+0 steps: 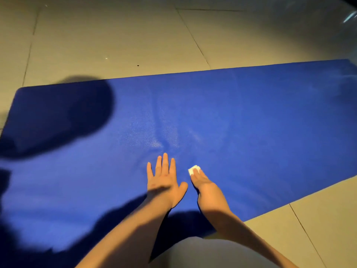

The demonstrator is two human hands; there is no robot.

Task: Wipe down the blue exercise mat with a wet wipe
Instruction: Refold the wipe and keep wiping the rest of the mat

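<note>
Head view: the blue exercise mat [251,113] is lying across the tiled floor [116,35]. At lower centre the left hand [166,182] is resting flat on it, fingers released; just beside it, the right hand [203,183] is pressing a wet wipe [193,169] onto the mat with straight fingers.

The blue foam exercise mat [251,113] is cut off by the picture's left and right edges, so neither short end shows whole. Heavy dark shadows cover its far left corner and near left part, hiding the texture there. The small white folded wet wipe [193,169] lies mostly under the fingers of the right hand [204,183]; only its far end shows, and that hand's thumb is out of sight. Both forearms run off the bottom edge. A pale rounded shape [202,254], also cut off there, hides part of the mat's near edge. On the beige tiled floor [116,35] a tiny dark speck [138,65] is too small to identify. The top right corner is a streaky blur [349,18].
</note>
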